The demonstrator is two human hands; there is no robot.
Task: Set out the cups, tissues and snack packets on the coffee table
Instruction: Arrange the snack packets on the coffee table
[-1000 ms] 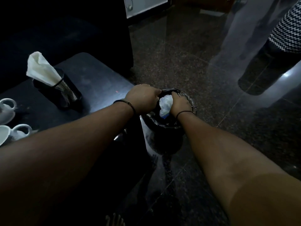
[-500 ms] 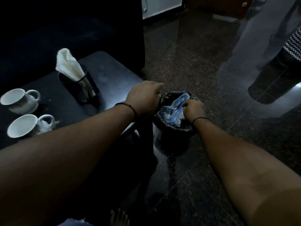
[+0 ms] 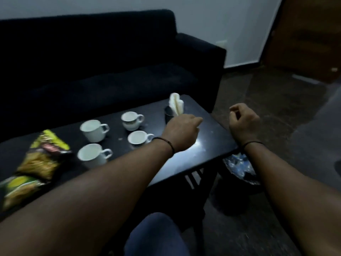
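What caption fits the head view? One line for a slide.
Both hands hover empty over a table with four cups, tissues and snack packets.

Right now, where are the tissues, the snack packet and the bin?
tissues (image 3: pixel 176 103), head view, on the white folded paper above the holder.
snack packet (image 3: pixel 43 154), head view, middle of the yellow bag.
bin (image 3: pixel 238 165), head view, on the crumpled wrapper inside.

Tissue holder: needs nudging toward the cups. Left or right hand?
Left, probably. The left hand hovers over the coffee table right beside the tissue holder. The right hand hangs past the table's end, above the floor, farther off. Both hold nothing.
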